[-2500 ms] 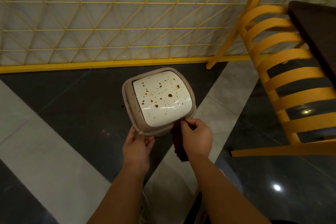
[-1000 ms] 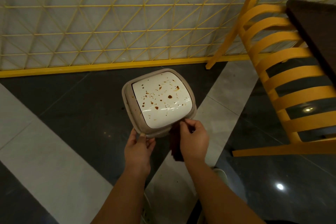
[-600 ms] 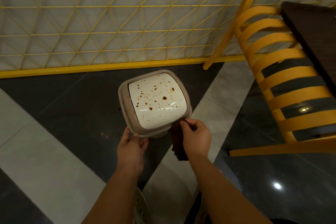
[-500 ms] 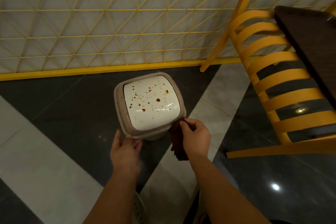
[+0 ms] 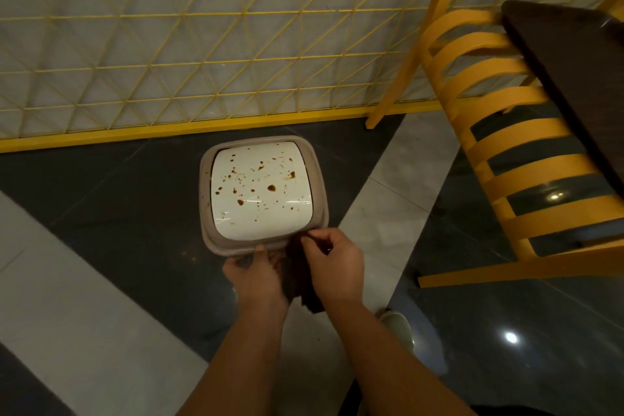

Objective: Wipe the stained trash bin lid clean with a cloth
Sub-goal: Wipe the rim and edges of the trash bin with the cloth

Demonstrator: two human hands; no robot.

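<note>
A small trash bin stands on the floor, seen from above: a white lid [image 5: 260, 192] speckled with brown stains, set in a taupe rim [image 5: 205, 199]. My left hand [image 5: 255, 275] grips the rim's near edge, thumb on top. My right hand [image 5: 332, 262] sits at the near right corner of the bin and pinches a dark brown cloth [image 5: 299, 277] that hangs down between my two hands. The cloth touches the rim's edge and lies off the white lid.
A yellow slatted chair [image 5: 506, 149] stands close on the right under a dark tabletop [image 5: 567, 71]. A yellow wire fence [image 5: 202, 44] with a yellow base rail runs behind the bin. The floor is dark and pale glossy tile. A shoe tip [image 5: 398, 328] shows below my right arm.
My left hand slid right along the rim's near edge, close to my right hand. The bin turned squarer to me. My right hand kept its pinch on the cloth.
</note>
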